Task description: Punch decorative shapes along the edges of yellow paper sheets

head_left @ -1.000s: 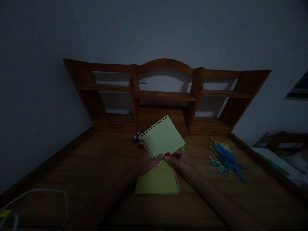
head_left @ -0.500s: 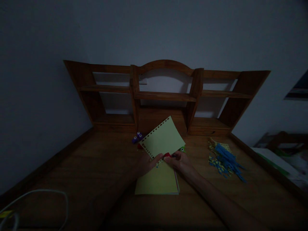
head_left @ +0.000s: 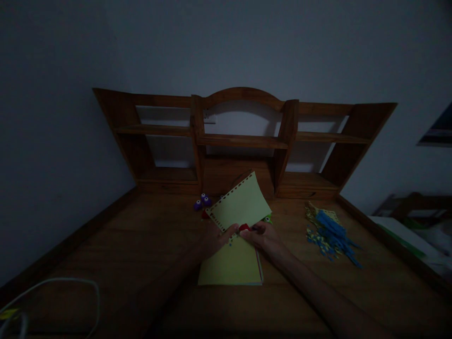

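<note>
My left hand [head_left: 216, 239] pinches the near corner of a pale yellow-green sheet of paper [head_left: 240, 204] and holds it tilted up over the desk. A row of small punched holes runs along the sheet's left edge. My right hand [head_left: 263, 235] is closed on a small red punch [head_left: 245, 228] at the same corner of the sheet. Under both hands lies a stack of yellow-green paper [head_left: 231, 264] on the wooden desk [head_left: 148, 245].
Small purple punches [head_left: 201, 202] and a red one sit left of the raised sheet, a green item [head_left: 267, 219] behind my right hand. A heap of blue and yellow paper scraps [head_left: 328, 233] lies to the right. A wooden shelf unit [head_left: 243, 140] stands behind; a white cable [head_left: 56, 285] loops at near left.
The raised sheet has tipped slightly further back and its top edge curls. Both hands stay at its near corner, almost unmoved.
</note>
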`<state>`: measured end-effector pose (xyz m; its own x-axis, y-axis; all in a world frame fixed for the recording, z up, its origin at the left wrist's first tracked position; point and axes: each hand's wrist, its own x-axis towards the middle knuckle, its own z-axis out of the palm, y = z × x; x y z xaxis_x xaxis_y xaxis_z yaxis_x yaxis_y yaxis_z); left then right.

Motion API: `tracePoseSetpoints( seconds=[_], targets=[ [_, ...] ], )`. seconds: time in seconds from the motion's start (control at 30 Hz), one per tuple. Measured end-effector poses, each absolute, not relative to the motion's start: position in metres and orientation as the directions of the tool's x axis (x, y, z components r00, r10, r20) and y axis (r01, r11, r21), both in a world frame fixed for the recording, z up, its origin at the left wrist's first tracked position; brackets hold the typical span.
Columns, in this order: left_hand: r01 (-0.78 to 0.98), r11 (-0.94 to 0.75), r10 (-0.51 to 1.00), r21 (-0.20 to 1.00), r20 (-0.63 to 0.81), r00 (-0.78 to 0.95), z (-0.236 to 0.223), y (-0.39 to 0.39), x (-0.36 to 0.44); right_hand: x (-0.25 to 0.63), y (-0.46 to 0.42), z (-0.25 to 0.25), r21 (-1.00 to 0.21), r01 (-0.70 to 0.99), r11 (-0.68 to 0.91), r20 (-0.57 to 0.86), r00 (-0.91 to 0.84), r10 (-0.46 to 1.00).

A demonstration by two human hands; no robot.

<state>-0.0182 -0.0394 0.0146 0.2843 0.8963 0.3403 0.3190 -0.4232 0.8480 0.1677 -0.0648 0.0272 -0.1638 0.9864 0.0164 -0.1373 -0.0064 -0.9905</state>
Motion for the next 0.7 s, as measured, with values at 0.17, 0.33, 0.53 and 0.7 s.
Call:
tracePoseSetpoints(
  seconds=[0.17,0.33,0.53,0.7],
  targets=[
    [0.327,-0.408,0.902,0.853,0.32,0.289,0.009,-0.035,-0.021,0.168,-0.062,0.025,-0.988,-0.149,-0.037,-0.011,-0.177,0.984],
    [0.362,-0.355,0.935,0.862,0.33,0.129,0.002,-0.032,-0.021,0.169,-0.057,0.021,-0.991,-0.108,-0.074,-0.05,-0.205,0.978],
    [0.33,-0.342,0.937,0.88,0.345,0.053,0.013,-0.034,-0.021,0.17,-0.058,0.021,-0.996,-0.08,-0.045,-0.025,-0.241,0.97],
    [0.306,-0.313,0.95,0.899,0.301,0.088,0.021,-0.036,-0.022,0.17,-0.059,0.024,-0.996,-0.092,-0.024,0.0,-0.254,0.967]
  ],
)
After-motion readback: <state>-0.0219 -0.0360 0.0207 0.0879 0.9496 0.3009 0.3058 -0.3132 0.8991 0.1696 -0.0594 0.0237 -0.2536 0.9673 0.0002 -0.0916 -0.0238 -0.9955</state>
